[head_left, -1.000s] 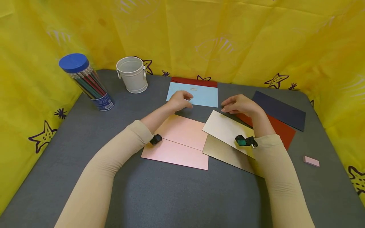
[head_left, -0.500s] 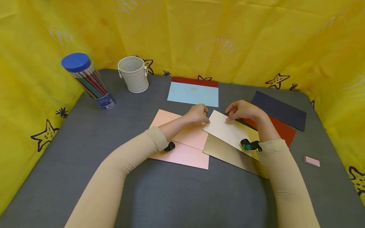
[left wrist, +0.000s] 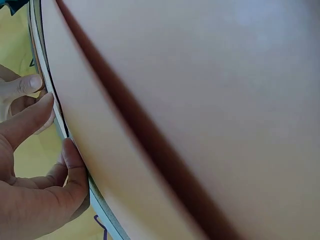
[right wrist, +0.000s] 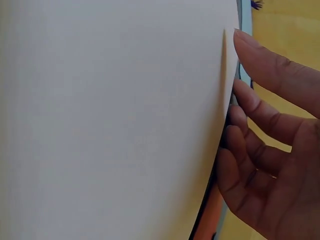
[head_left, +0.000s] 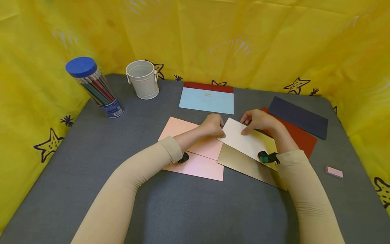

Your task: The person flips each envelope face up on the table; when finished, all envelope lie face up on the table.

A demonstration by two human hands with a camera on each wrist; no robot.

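In the head view a cream-white envelope (head_left: 246, 139) lies slanted over a gold-beige envelope (head_left: 248, 166). My left hand (head_left: 212, 124) has its thumb on the white envelope's left corner and its fingers at the edge. Along the far edge, my right hand (head_left: 258, 120) pinches the same envelope, thumb on the face and fingers at the rim. The right wrist view shows this thumb (right wrist: 270, 67) at the edge of the pale sheet. Two pink envelopes (head_left: 201, 167) lie partly hidden beneath my left forearm.
A light blue envelope (head_left: 207, 101) overlaps a red one (head_left: 213, 87) at the back. On the right are an orange-red envelope (head_left: 300, 139), a navy one (head_left: 300, 117) and a pink eraser (head_left: 334, 171). A white bucket (head_left: 143, 84) stands near a pencil tub (head_left: 94, 88).
My left hand has come right and nearer from beside the blue envelope to the white envelope's corner. My right hand has lowered onto its far edge. The envelopes have stayed put.
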